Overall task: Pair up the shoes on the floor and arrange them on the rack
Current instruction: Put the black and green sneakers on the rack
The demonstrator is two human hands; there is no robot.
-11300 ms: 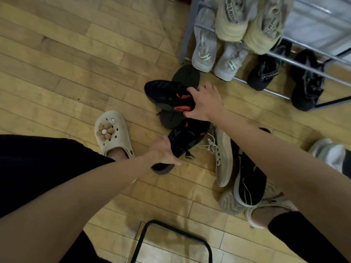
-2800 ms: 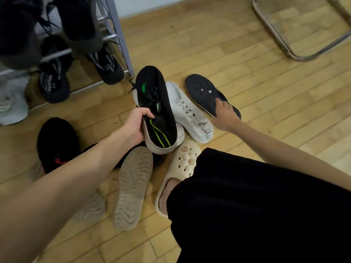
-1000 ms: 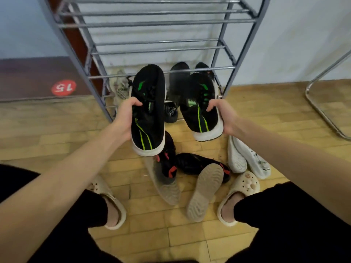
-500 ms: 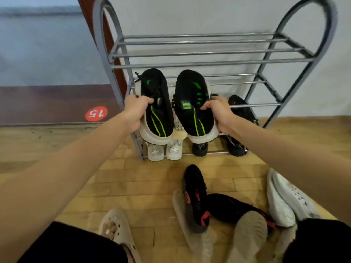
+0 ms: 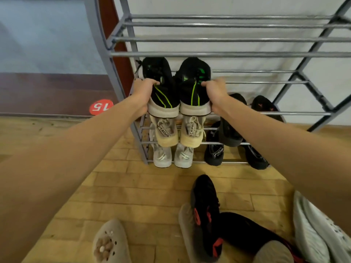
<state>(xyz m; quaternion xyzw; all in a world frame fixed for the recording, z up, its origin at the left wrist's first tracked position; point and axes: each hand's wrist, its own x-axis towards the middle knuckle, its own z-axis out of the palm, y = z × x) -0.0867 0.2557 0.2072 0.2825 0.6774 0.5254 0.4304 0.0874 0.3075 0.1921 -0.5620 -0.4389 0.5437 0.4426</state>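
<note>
Two black sneakers with green stripes and white soles are held side by side, toes pointing away, at the left end of the grey metal rack (image 5: 224, 54), level with its third tier from the floor. The left hand (image 5: 143, 92) grips the left black-and-green sneaker (image 5: 161, 86) with fingers curled over its collar and the thumb side down along its outer edge; the right hand (image 5: 215, 93) grips the right black-and-green sneaker (image 5: 193, 86) the same way from the opposite side. The two shoes touch along their inner sides between the hands, and whether their soles already rest on the tier's bars cannot be told. Directly under the grips, a pair of cream sneakers (image 5: 187, 131) with printed straps sits on the next tier down, and beneath those a pair of pale grey slides (image 5: 171, 155) sits on the bottom tier. Below and to the right of the right hand, black shoes (image 5: 230, 126) lie on the lower tiers. Nearer the person than the held pair, on the wooden floor (image 5: 133, 188), lie a black shoe with red marks (image 5: 206, 209), a beige sole turned up (image 5: 273, 251), and a white shoe (image 5: 311, 230) at the right edge. Under the left forearm a cream clog (image 5: 111, 242) shows. Left of the left hand, a red round sticker (image 5: 100, 107) reads 15.
</note>
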